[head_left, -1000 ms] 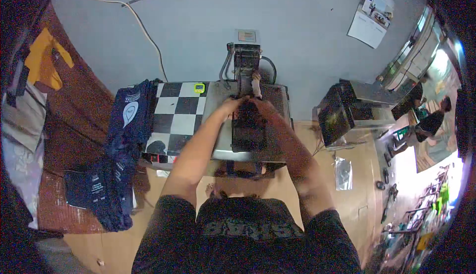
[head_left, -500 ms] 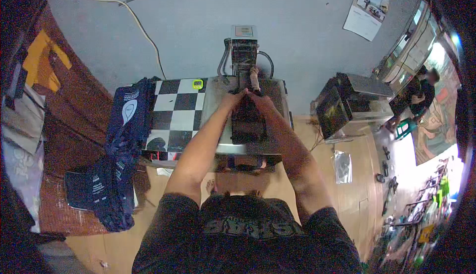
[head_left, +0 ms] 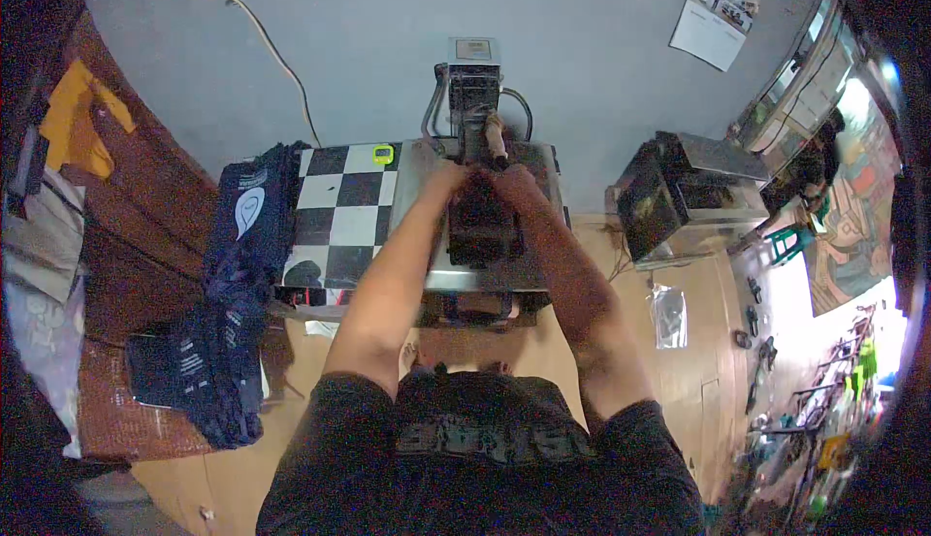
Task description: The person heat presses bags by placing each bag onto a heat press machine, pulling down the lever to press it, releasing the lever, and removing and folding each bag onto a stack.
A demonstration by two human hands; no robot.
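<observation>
"Noticing any change at the heat press (head_left: 483, 208)?"

"Yes, a small one. Having now a narrow gap between the left hand (head_left: 448, 178) and the right hand (head_left: 514, 180), compared with almost meeting half a second ago. Keeping both near the rear of the black plate (head_left: 485, 242). Meaning, by judgement, only a shifted hold, not a leaving of the press."

"And about the fingers?"

"Cannot tell. Too dark and blurred there for saying spread, pressed together or pinching something."

"Placing the press where, exactly?"

"Straight in front of the body, close to the wall, just to the right of the checkered table (head_left: 354, 187) top."

"Seeing what else around?"

"On the table, near the press, a yellow-green timer (head_left: 383, 155). Just beside the left edge, dark printed T-shirts (head_left: 254, 201); farther left, a yellow garment (head_left: 82, 124). To the right, well apart, a black cabinet (head_left: 693, 201), and lower, on the floor, a transparent plastic sheet (head_left: 668, 316)."

"Finding anything in the way?"

"Yes, perhaps. Having a wrapped handle (head_left: 495, 134) very near the right hand, and dark hoses (head_left: 525, 109) bending out at both sides. Not showing the underside of the black plate, so impossible to tell of any cloth there."
</observation>
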